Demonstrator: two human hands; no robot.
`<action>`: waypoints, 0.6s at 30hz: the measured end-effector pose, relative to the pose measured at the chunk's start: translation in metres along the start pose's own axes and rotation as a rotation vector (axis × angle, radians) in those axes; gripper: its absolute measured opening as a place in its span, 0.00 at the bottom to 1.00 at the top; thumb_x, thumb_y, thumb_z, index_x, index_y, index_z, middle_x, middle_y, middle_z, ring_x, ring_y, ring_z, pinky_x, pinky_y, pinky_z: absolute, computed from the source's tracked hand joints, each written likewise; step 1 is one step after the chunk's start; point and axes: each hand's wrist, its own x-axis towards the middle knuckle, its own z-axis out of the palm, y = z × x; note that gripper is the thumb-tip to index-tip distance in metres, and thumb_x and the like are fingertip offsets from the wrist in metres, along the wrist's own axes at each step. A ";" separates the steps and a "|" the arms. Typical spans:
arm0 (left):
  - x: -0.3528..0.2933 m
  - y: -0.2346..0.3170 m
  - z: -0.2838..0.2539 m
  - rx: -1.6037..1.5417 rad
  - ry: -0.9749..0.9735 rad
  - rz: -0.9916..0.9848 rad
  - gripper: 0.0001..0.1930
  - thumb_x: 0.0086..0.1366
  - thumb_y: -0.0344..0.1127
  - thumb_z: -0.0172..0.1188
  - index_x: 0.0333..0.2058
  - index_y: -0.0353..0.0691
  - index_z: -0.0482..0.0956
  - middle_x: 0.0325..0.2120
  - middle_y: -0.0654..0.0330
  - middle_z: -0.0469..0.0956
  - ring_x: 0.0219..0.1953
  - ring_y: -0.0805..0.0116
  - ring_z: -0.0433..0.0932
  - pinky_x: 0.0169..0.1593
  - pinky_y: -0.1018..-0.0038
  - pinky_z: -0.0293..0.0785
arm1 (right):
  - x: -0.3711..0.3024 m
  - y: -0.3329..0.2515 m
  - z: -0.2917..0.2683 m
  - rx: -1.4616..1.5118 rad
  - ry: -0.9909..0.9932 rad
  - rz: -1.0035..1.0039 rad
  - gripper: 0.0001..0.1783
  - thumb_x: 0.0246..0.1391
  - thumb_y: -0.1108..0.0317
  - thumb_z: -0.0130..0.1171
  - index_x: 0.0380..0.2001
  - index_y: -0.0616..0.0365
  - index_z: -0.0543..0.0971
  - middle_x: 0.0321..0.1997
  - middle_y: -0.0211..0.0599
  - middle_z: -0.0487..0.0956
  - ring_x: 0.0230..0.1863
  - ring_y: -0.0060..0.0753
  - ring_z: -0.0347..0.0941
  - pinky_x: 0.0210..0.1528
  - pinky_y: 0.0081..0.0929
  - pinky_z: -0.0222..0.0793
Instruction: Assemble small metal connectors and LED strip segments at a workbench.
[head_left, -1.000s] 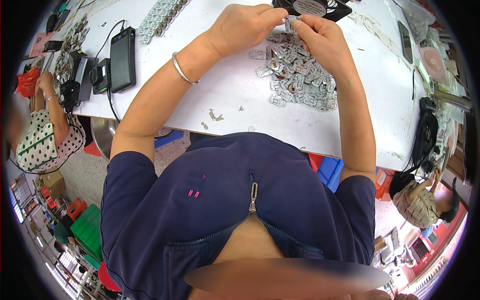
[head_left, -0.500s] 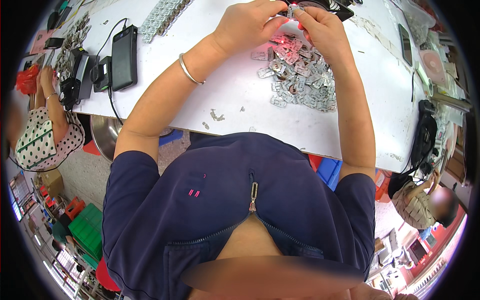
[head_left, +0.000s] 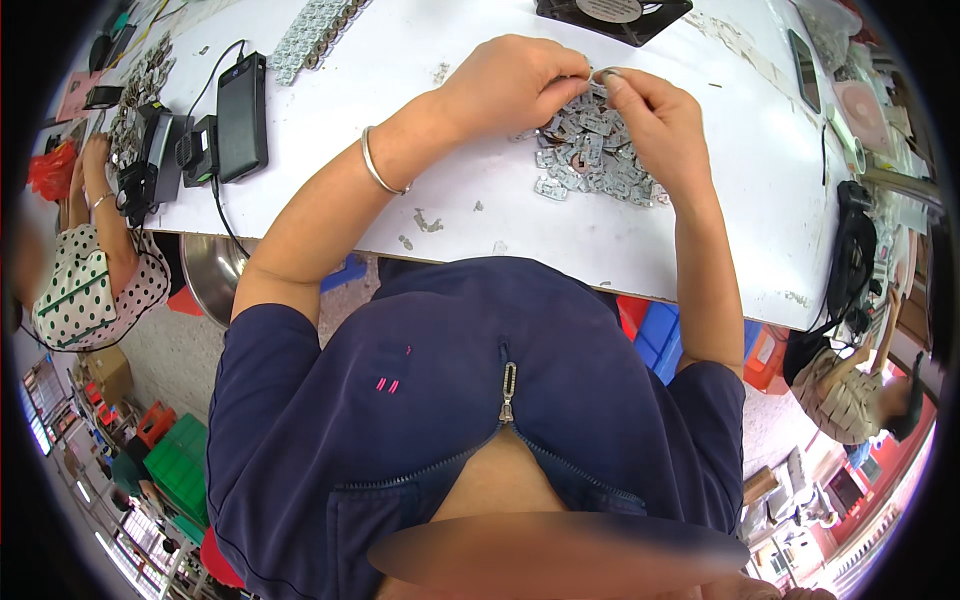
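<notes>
Over the far side of a heap of small silvery stamped metal plates (head_left: 592, 150), my two hands meet almost tip to tip. My right hand (head_left: 662, 125) pinches a small greyish metal piece (head_left: 607, 75) between thumb and fingers; only its edge shows. Thumb and forefinger of my left hand (head_left: 530, 85) are pressed together, and what they hold is too small and covered to make out. A metal bangle (head_left: 368, 158) circles my left wrist. Just beyond the hands lies a black square cooling fan (head_left: 635, 25).
Rows of metal plates (head_left: 305, 38) lie at the far left of the white table (head_left: 440, 200), near a black power bank (head_left: 243, 118) and cabled device. A phone (head_left: 803, 65) lies at right. Other people sit on both sides, one in a dotted top (head_left: 100, 280).
Both hands have come nearer, from the fan down to the heap's far side. The red light on the fingers and plates is gone. More of the fan shows.
</notes>
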 end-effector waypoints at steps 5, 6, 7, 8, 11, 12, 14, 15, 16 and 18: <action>0.006 0.015 -0.018 -0.148 -0.038 -0.052 0.29 0.51 0.29 0.67 0.54 0.42 0.71 0.33 0.58 0.80 0.34 0.66 0.79 0.38 0.73 0.75 | -0.002 -0.003 -0.009 0.084 0.048 -0.064 0.11 0.57 0.65 0.56 0.30 0.64 0.80 0.20 0.28 0.72 0.23 0.15 0.63 0.25 0.20 0.60; 0.008 0.017 -0.022 -0.200 -0.095 -0.070 0.33 0.50 0.28 0.67 0.57 0.44 0.68 0.35 0.58 0.80 0.35 0.65 0.79 0.40 0.73 0.75 | -0.002 -0.008 -0.007 0.085 -0.034 -0.107 0.11 0.57 0.65 0.56 0.30 0.64 0.80 0.20 0.28 0.72 0.23 0.15 0.63 0.25 0.20 0.60; 0.008 0.019 -0.023 -0.195 -0.091 -0.067 0.33 0.50 0.28 0.67 0.57 0.44 0.68 0.35 0.58 0.80 0.35 0.65 0.79 0.40 0.73 0.75 | -0.002 -0.013 -0.004 0.085 -0.118 -0.151 0.11 0.58 0.65 0.56 0.30 0.64 0.80 0.20 0.28 0.73 0.23 0.15 0.63 0.26 0.20 0.61; 0.009 0.020 -0.023 -0.244 -0.095 -0.054 0.34 0.50 0.27 0.67 0.58 0.44 0.68 0.35 0.58 0.80 0.36 0.66 0.79 0.41 0.73 0.75 | -0.002 -0.016 -0.001 0.091 -0.153 -0.144 0.12 0.58 0.64 0.56 0.28 0.63 0.79 0.21 0.28 0.73 0.23 0.17 0.63 0.26 0.21 0.61; 0.008 0.023 -0.028 -0.315 -0.098 -0.063 0.36 0.49 0.26 0.66 0.59 0.43 0.67 0.36 0.57 0.80 0.37 0.66 0.79 0.44 0.73 0.75 | -0.001 -0.022 -0.002 0.090 -0.243 -0.101 0.13 0.57 0.63 0.55 0.26 0.63 0.78 0.21 0.29 0.73 0.23 0.18 0.64 0.26 0.22 0.61; 0.007 0.026 -0.030 -0.351 -0.144 -0.114 0.36 0.48 0.26 0.65 0.59 0.43 0.66 0.36 0.57 0.80 0.37 0.66 0.79 0.45 0.73 0.75 | -0.002 -0.022 0.000 0.097 -0.231 -0.139 0.14 0.58 0.63 0.54 0.26 0.64 0.77 0.20 0.30 0.73 0.24 0.20 0.64 0.27 0.23 0.62; 0.005 0.024 -0.032 -0.389 -0.177 -0.176 0.38 0.47 0.27 0.65 0.60 0.43 0.65 0.36 0.56 0.80 0.37 0.66 0.80 0.45 0.71 0.75 | 0.000 -0.025 0.000 0.085 -0.236 -0.116 0.12 0.57 0.65 0.55 0.27 0.64 0.77 0.21 0.31 0.72 0.25 0.20 0.66 0.29 0.22 0.62; 0.004 0.025 -0.033 -0.393 -0.151 -0.151 0.38 0.47 0.26 0.64 0.60 0.43 0.64 0.36 0.56 0.80 0.36 0.66 0.79 0.44 0.73 0.74 | 0.000 -0.024 0.001 0.098 -0.226 -0.116 0.12 0.57 0.66 0.55 0.27 0.64 0.78 0.21 0.31 0.73 0.26 0.20 0.66 0.29 0.22 0.63; 0.006 0.028 -0.036 -0.426 -0.199 -0.207 0.38 0.47 0.27 0.65 0.61 0.43 0.63 0.37 0.56 0.80 0.35 0.67 0.79 0.43 0.74 0.74 | -0.002 -0.023 0.003 0.094 -0.226 -0.139 0.12 0.57 0.66 0.55 0.27 0.64 0.78 0.21 0.31 0.73 0.26 0.20 0.66 0.29 0.22 0.63; 0.008 0.033 -0.043 -0.449 -0.237 -0.261 0.39 0.47 0.27 0.65 0.61 0.43 0.63 0.37 0.56 0.80 0.34 0.67 0.79 0.42 0.74 0.74 | -0.004 -0.023 0.005 0.278 -0.157 -0.054 0.10 0.57 0.67 0.56 0.30 0.65 0.79 0.24 0.31 0.74 0.28 0.20 0.67 0.31 0.21 0.63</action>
